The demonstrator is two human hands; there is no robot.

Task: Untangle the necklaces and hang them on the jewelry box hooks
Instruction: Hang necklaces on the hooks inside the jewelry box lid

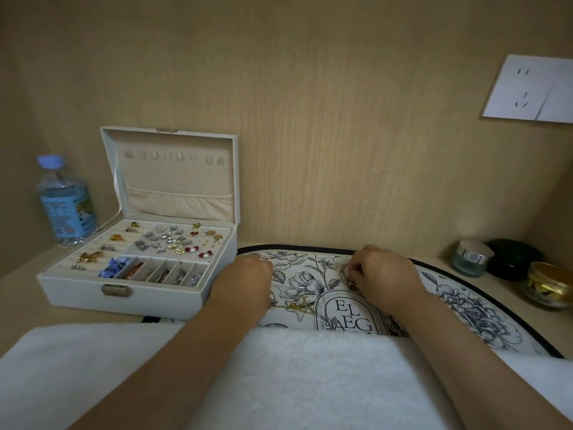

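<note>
Tangled necklaces (299, 305) lie on a floral mat (465, 308) between my hands: a thin gold chain and silver pendants. My left hand (245, 280) rests on the mat beside the jewelry box (77, 283), fingers curled under, and the gold chain runs out from beneath it. My right hand (383, 274) is curled too, its fingertips pinching a bit of chain at the mat's upper middle. The white box stands open at the left. A row of hooks (173, 158) in its raised lid is bare. Its tray holds several earrings and charms.
A water bottle (66, 206) stands left of the box against the wooden wall. Three small jars (471, 259) sit at the right by the mat. A white towel (279, 383) covers the near edge under my forearms. A wall socket (530, 90) is at the upper right.
</note>
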